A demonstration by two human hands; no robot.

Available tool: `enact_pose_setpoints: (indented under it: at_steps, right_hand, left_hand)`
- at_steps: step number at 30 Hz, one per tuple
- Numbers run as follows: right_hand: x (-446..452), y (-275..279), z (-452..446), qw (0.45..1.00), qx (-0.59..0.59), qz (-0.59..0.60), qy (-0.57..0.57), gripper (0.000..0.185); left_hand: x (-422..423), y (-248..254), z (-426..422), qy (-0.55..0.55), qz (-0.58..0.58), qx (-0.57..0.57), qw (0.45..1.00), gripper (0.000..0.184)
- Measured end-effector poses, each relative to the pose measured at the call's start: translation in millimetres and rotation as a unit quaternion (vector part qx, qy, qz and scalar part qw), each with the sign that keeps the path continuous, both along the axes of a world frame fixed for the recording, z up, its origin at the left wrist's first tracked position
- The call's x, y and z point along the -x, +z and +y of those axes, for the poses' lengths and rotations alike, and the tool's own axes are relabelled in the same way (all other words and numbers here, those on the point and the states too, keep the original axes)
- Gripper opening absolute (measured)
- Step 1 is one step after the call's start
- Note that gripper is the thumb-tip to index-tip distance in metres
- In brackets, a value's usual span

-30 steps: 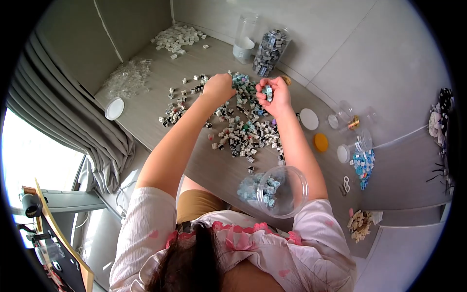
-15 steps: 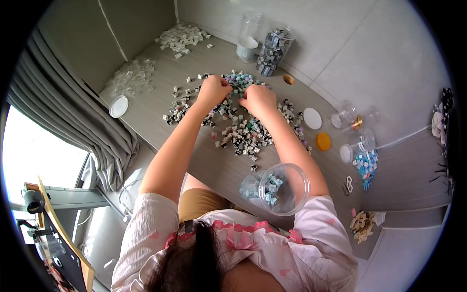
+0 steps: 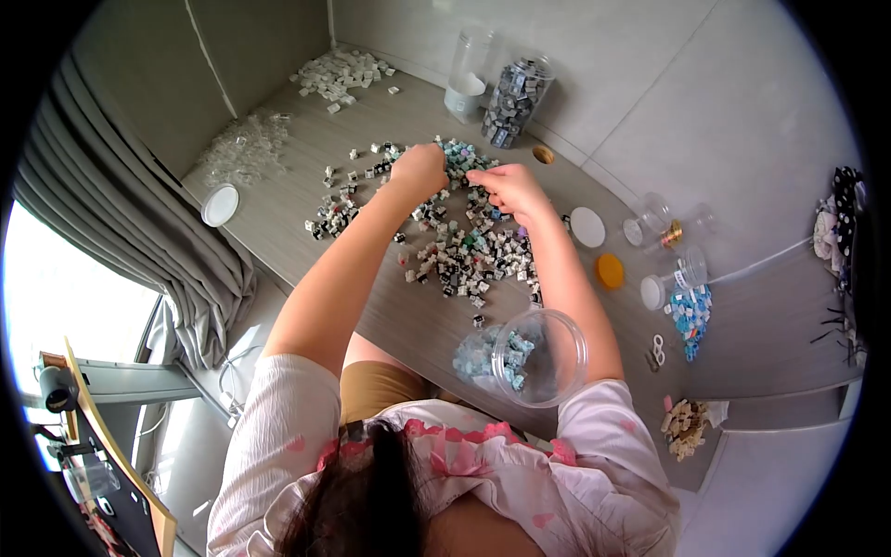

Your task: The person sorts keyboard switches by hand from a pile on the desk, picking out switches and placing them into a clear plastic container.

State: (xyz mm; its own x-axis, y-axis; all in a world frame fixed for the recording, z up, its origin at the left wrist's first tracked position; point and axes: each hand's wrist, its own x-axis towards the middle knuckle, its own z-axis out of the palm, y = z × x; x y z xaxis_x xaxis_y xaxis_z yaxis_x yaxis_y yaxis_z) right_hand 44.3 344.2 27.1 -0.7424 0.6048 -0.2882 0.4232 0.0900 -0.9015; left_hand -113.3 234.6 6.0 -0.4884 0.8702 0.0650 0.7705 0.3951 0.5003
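Note:
Small parts that look like keyboard switches (image 3: 478,255) lie in a loose heap, mostly black and white. At the heap's far side is a patch of light blue switches (image 3: 459,153). My left hand (image 3: 419,172) is closed at the left edge of this patch, its fingertips hidden behind the knuckles. On the patch's right side is my right hand (image 3: 512,190), fingers bent and fingertips brought together pointing left; anything in them is too small to make out. A clear jar (image 3: 543,357) lies on its side by my right forearm, light blue switches inside.
Upright at the back stand a clear jar (image 3: 469,79) and a jar of grey pieces (image 3: 515,102). White pieces (image 3: 342,74) and clear pieces (image 3: 246,148) lie at left. Lids, including an orange lid (image 3: 609,270), small jars and blue pieces (image 3: 690,316) are at right.
My right hand has turned, with its fingers reaching further out to the left. My left hand has moved slightly right over the light blue patch. The view has shifted a little.

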Motion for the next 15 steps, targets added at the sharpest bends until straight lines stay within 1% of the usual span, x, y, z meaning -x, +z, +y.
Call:
enact_pose_setpoints:
  at_steps: [2, 3, 4, 6, 7, 8, 9, 10, 11, 12, 14, 15]
  right_hand:
    - [-5, 1, 7, 0.996, 0.093, 0.018, -0.002, 0.034]
    - [-7, 5, 4, 0.991, 0.132, 0.025, 0.009, 0.029]
    - [-9, 6, 3, 0.984, 0.172, 0.038, 0.014, 0.027]
    - [-11, 6, 3, 0.965, 0.254, 0.065, 0.026, 0.025]
    - [-11, 6, 2, 0.958, 0.276, 0.072, 0.032, 0.024]
    - [-12, 6, 2, 0.951, 0.298, 0.079, 0.038, 0.022]
    - [-13, 6, 0, 0.943, 0.319, 0.086, 0.044, 0.022]
    - [-13, 6, -3, 0.943, 0.32, 0.082, 0.044, 0.022]
    - [-14, 8, -6, 0.943, 0.319, 0.078, 0.043, 0.023]
    - [-14, 8, -8, 0.944, 0.319, 0.074, 0.042, 0.024]
    - [-18, 0, 2, 0.977, 0.198, 0.025, 0.073, 0.026]
    - [-19, -3, 5, 0.987, 0.135, 0.001, 0.088, 0.027]
  left_hand:
    - [1, 3, 0, 0.003, -0.029, -0.01, 1.0, 0.024]
    - [-1, 7, -3, 0.009, -0.051, -0.022, 0.998, 0.023]
    - [-2, 9, -6, 0.016, -0.073, -0.033, 0.997, 0.022]
    - [-2, 6, -10, 0.063, -0.198, -0.08, 0.975, 0.023]
    - [-2, 5, -13, 0.087, -0.259, -0.102, 0.956, 0.023]
    - [-2, 4, -18, 0.105, -0.391, -0.127, 0.906, 0.023]
    - [-5, 9, -27, 0.121, -0.514, -0.149, 0.836, 0.023]
    - [-8, 12, -35, 0.134, -0.627, -0.169, 0.749, 0.023]
    - [-5, 6, -41, 0.085, -0.73, -0.173, 0.656, 0.022]
    - [-4, 5, -49, 0.056, -0.772, -0.178, 0.608, 0.021]
    - [-7, 4, -65, -0.004, -0.843, -0.186, 0.504, 0.02]
    - [-14, 10, -74, 0.015, -0.844, -0.205, 0.495, 0.019]
